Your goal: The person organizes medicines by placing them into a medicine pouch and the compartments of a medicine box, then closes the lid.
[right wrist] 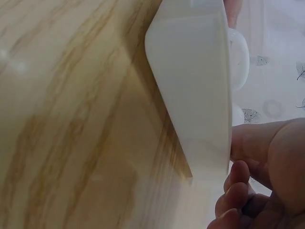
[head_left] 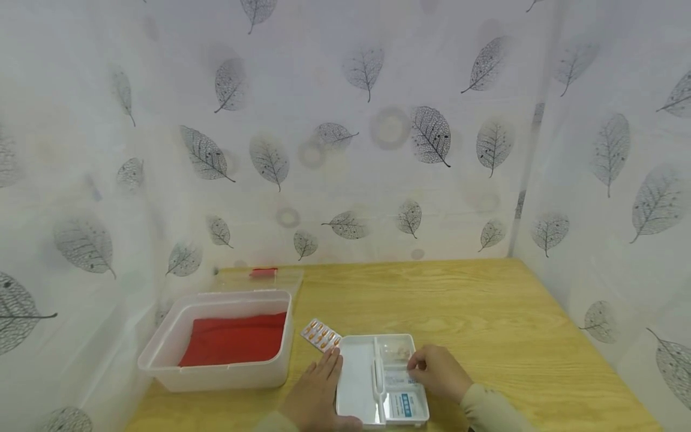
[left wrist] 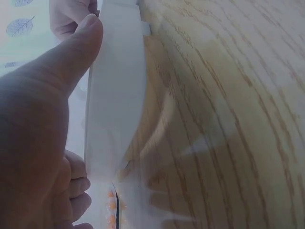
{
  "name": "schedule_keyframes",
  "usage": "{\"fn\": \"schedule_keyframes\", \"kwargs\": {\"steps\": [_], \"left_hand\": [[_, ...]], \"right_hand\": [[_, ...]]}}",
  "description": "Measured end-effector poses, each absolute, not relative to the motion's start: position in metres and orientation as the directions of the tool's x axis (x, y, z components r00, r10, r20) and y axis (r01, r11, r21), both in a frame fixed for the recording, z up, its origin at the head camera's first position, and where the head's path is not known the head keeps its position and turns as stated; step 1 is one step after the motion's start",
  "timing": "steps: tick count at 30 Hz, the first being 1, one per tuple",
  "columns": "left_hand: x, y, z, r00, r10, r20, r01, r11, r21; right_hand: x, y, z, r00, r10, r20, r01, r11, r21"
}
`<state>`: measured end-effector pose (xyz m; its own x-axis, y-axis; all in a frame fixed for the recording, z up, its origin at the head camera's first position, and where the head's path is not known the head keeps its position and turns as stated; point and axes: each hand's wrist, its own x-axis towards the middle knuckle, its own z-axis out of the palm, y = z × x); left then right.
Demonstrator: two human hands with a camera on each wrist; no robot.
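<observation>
A white plastic box (head_left: 356, 384) lies opened flat on the wooden table, with a plain left half and several compartments on the right. My left hand (head_left: 318, 387) rests along its left edge, fingers straight, with the thumb (left wrist: 83, 36) at the near rim. My right hand (head_left: 439, 372) reaches over the right rim with bent fingers, thumb and forefinger at the middle compartment. A packet with printed letters (head_left: 396, 378) lies there; I cannot tell whether the fingertips pinch it. The front compartment holds a blue-and-white packet (head_left: 402, 405). Small pale things (head_left: 396, 354) lie in the back one.
An orange capsule blister pack (head_left: 321, 335) lies just beyond my left fingertips. To the left stands a translucent plastic tub (head_left: 227, 375) with red cloth (head_left: 232, 342) inside. Its clear lid (head_left: 232, 280) seems to lie behind it. Leaf-patterned curtains (head_left: 378, 180) enclose the wooden table (head_left: 475, 306).
</observation>
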<state>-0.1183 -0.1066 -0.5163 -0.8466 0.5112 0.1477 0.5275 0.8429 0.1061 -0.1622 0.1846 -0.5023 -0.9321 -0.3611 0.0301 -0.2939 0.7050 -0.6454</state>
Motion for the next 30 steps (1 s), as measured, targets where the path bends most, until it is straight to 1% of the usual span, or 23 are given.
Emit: {"fn": "schedule_keyframes", "kwargs": {"steps": [7, 13, 17, 25, 30], "left_hand": [[-0.120, -0.107, -0.519, -0.856, 0.503, 0.119, 0.516, 0.848, 0.124], [-0.121, -0.107, -0.521, -0.847, 0.513, 0.142, 0.529, 0.840, 0.118], [-0.121, -0.104, -0.522, -0.850, 0.505, 0.148, 0.523, 0.842, 0.134], [-0.129, -0.095, -0.526, -0.890, 0.450, 0.071, 0.454, 0.863, 0.221], [-0.136, -0.093, -0.528, -0.905, 0.424, 0.035, 0.417, 0.868, 0.270]], "right_hand": [[-0.168, 0.185, -0.505, -0.929, -0.371, -0.020, -0.264, 0.696, -0.668], [-0.172, 0.190, -0.510, -0.948, -0.318, 0.017, -0.240, 0.681, -0.692], [-0.176, 0.197, -0.512, -0.963, -0.268, -0.016, -0.169, 0.653, -0.738], [-0.185, 0.206, -0.512, -0.975, -0.184, -0.122, -0.020, 0.623, -0.782], [-0.195, 0.205, -0.515, -0.974, -0.159, -0.159, 0.039, 0.576, -0.816]]}}
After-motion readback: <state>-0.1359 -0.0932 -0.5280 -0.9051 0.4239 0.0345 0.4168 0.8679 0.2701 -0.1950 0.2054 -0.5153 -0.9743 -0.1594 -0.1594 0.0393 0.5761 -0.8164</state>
